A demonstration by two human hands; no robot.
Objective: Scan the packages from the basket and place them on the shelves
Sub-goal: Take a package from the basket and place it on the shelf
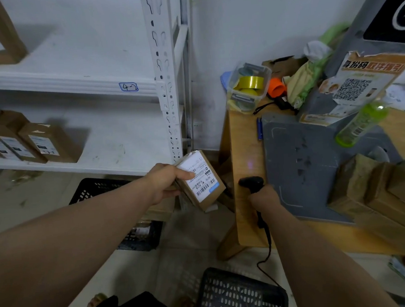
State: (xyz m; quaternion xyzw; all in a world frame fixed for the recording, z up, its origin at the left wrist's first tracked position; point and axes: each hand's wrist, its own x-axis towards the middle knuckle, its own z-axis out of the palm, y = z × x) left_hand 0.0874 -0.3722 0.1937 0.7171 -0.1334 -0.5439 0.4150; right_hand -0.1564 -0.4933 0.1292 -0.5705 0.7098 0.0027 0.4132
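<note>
White metal shelves point(72, 83) filled the view from 9 to 12 o'clock, with brown parcels point(50, 144) standing on the lower board at 9 o'clock. A black basket point(240, 294) lay on the floor at 6 o'clock. A second black crate point(96, 188) sat under the shelves, partly hidden by the left forearm. From 1 to 4 o'clock ran a wooden surface point(241, 136) carrying a grey mat point(302, 160), a clear tub of tape rolls point(249, 87), a green bottle point(360, 124) and stacked cartons point(379, 189).

The left hand point(165, 182) reached forward near centre, thumb pressed on the label and fingers curled behind, gripping the package point(202, 181). At 3 o'clock of it, the right hand point(263, 197) was wrapped around the handle of a black corded scanner point(251, 182), whose head pointed toward the package.

The package was a small brown carton, tilted, held in the air just in front of the shelf upright. Its white barcode label faced up.
</note>
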